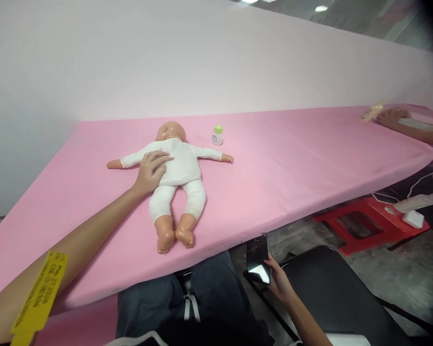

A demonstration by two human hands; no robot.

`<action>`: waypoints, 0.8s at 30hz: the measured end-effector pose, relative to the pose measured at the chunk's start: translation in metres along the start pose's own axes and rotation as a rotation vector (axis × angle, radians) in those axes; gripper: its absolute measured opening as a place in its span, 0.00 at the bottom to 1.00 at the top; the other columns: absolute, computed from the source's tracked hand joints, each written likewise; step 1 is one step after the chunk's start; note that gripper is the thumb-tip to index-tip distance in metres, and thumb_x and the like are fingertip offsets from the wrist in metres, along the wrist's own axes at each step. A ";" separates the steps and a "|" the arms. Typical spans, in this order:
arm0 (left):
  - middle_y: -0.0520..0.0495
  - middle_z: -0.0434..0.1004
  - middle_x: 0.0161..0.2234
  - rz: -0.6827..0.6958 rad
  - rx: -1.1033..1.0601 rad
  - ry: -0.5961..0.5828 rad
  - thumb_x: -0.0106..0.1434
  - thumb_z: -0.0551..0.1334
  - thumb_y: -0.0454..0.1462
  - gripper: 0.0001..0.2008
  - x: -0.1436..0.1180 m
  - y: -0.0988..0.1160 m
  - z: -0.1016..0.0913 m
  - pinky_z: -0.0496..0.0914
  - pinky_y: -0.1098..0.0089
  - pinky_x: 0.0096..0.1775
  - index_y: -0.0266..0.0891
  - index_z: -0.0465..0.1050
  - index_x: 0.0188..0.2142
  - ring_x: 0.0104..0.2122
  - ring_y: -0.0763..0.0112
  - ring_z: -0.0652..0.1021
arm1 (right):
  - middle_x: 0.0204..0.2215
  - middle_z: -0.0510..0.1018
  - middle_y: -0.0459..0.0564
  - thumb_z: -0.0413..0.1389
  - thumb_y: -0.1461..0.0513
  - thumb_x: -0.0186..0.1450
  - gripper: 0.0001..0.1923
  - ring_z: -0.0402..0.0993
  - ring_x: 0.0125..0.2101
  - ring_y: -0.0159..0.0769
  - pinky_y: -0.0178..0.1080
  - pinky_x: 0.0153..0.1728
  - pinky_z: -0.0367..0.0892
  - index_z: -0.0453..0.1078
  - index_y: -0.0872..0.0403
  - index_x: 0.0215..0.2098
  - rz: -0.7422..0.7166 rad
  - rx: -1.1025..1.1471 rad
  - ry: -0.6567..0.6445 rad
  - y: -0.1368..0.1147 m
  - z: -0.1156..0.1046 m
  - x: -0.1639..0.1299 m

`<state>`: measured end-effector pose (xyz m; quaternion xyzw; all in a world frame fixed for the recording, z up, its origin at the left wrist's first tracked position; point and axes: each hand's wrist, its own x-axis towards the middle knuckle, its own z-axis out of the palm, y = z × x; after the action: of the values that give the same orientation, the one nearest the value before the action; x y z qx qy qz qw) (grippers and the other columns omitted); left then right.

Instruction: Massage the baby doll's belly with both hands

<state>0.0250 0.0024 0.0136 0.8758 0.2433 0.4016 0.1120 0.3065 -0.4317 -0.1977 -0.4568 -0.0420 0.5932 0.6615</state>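
Note:
A baby doll (182,163) with a white cloth body lies on its back on the pink-covered table (260,178). Its bare feet point toward me. My left hand (151,168) rests on the side of the doll's torso, fingers spread and not gripping. Below the table edge, my right hand (276,276) is closed around a smartphone (258,259), whose screen is mostly dark with a bright patch. Beyond the doll's outstretched arm stands a small clear bottle (217,138) with a green cap.
A yellow printed tag (39,298) crosses my left forearm. At the far right, another person's hand (391,117) rests on the table beside a pale packet (371,112). A black chair (335,293) and a red stool (371,221) stand below. A white wall (202,62) borders the table's back.

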 end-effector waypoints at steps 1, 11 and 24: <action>0.47 0.74 0.57 0.000 0.000 0.000 0.71 0.53 0.38 0.17 0.000 0.000 0.000 0.61 0.48 0.65 0.47 0.79 0.52 0.60 0.57 0.69 | 0.47 0.86 0.54 0.63 0.59 0.57 0.33 0.80 0.52 0.55 0.56 0.56 0.70 0.71 0.47 0.61 0.003 0.004 -0.004 -0.001 0.001 -0.001; 0.48 0.74 0.57 0.000 0.003 -0.010 0.70 0.54 0.37 0.18 0.001 -0.003 0.001 0.60 0.47 0.66 0.48 0.78 0.53 0.60 0.56 0.68 | 0.45 0.86 0.55 0.63 0.66 0.53 0.34 0.80 0.52 0.53 0.54 0.59 0.68 0.72 0.49 0.59 -0.009 0.017 -0.005 -0.005 0.007 -0.005; 0.48 0.74 0.56 -0.010 0.016 -0.013 0.71 0.53 0.37 0.17 0.001 -0.001 0.001 0.60 0.47 0.65 0.47 0.78 0.52 0.61 0.56 0.68 | 0.48 0.85 0.57 0.62 0.67 0.52 0.38 0.81 0.51 0.57 0.60 0.59 0.68 0.70 0.50 0.63 -0.001 0.031 -0.016 -0.004 0.009 -0.009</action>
<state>0.0263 0.0038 0.0130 0.8779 0.2503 0.3935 0.1084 0.3014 -0.4337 -0.1859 -0.4419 -0.0383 0.5969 0.6685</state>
